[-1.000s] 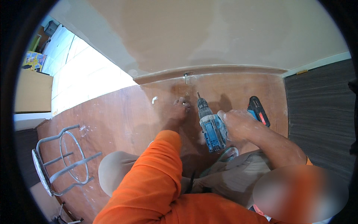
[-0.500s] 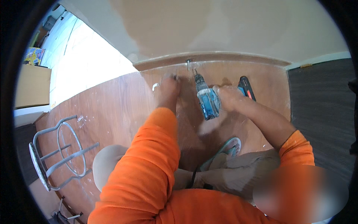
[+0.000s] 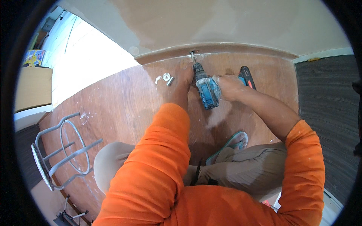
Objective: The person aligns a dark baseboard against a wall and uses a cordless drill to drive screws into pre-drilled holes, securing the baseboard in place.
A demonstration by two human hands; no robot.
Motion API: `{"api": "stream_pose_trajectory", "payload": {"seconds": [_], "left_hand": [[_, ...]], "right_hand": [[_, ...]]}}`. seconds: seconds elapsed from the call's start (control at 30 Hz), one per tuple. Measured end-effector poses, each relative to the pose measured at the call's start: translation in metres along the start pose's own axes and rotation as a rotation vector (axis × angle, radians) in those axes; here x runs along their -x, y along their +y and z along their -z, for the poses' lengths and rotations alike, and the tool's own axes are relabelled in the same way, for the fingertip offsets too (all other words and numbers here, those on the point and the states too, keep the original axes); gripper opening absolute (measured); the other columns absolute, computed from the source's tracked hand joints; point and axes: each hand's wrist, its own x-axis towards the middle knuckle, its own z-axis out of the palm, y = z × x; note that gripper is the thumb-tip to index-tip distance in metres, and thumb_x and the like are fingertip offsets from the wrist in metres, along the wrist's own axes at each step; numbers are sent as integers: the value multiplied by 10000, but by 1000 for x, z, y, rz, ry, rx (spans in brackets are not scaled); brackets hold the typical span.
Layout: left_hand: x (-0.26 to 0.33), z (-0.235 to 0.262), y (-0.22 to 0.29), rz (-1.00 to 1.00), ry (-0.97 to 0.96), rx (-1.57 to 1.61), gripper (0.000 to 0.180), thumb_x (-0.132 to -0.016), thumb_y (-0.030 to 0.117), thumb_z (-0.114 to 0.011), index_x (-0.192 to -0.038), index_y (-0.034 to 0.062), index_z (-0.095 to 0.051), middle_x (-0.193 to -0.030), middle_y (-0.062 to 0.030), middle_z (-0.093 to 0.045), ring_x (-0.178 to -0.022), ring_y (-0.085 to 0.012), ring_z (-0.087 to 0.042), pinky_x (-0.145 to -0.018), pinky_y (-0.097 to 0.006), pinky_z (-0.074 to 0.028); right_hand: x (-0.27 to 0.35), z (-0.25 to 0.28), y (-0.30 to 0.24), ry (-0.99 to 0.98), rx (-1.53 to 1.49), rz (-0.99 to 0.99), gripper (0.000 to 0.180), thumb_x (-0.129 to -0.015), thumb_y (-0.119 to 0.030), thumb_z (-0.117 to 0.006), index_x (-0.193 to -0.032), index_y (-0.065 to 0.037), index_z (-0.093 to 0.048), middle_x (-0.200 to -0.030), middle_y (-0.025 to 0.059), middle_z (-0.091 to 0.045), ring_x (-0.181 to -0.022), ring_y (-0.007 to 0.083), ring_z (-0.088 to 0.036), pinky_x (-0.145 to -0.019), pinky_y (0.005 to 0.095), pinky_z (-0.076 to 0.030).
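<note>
Drill [image 3: 205,87] has moved forward over the last second: it was held back near the knees, bit clear of the wall; now the bit tip sits on a small round fitting [image 3: 194,52] at the foot of the wall, where the floor [image 3: 124,101] meets the baseboard [image 3: 241,48]. Judging from that, the positioning is over and the driving or drilling at that fitting is about to start or is just under way.

Right hand [image 3: 228,86] wrapped tight around the drill's grip, blue body pointing away from the person. Left hand [image 3: 185,75] has also gone forward, lying flat on the floor just left of the drill, fingers toward the fitting; whether it pinches anything, cannot tell.

Just left of the left hand: a few small white and metal parts [image 3: 164,78], loose on the floor. Beyond the right hand, a red-and-black tool [image 3: 247,75] lying on the floor.

Far left of the left arm: a grey metal frame [image 3: 62,150] on its side, well apart. Sandalled foot [image 3: 232,143] tucked under the right forearm. Nothing stands between bit and fitting.
</note>
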Motion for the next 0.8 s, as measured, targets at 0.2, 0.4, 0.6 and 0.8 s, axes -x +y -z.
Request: {"api": "stream_pose_trajectory", "payload": {"seconds": [0.2,0.4,0.6,0.8], "left_hand": [[-15,8,3,165,-130,246,703,-1036,534,-450,-1440,-39,-511,-1320,-242,-639,-1223,-328,-599,-1071,-394,-423],[-60,22,-13,161,-196,38,647,-1070,523,-377,-1440,18,-542,-1358,-214,-631,-1217,-326,-610,-1050,-402,-442],[-20,19,11,58,-101,-270,736,-1047,542,-436,-1352,-116,-558,-1353,-274,-614,-1236,-338,-605,-1038,-406,-444],[-12,14,11,161,-56,-6,761,-1031,529,-468,-1319,-171,-552,-1354,-293,-602,-1239,-358,-597,-1031,-415,-446]], "right_hand": [[-32,6,-30,-52,5,-87,417,-807,-129,-705,-1202,-41,-604,-1124,230,-715,-1056,411,-697,-901,498,-556],[-37,-9,-56,-10,-187,-202,416,-809,-140,-711,-1205,-45,-626,-1165,231,-708,-1088,399,-694,-930,497,-552],[-40,-19,-53,11,-206,-239,431,-809,-114,-699,-1222,-31,-612,-1174,237,-703,-1100,402,-690,-937,500,-551],[-42,-18,-48,-22,-102,-203,426,-805,-98,-695,-1211,-5,-607,-1160,241,-705,-1083,404,-693,-927,498,-555]]}}
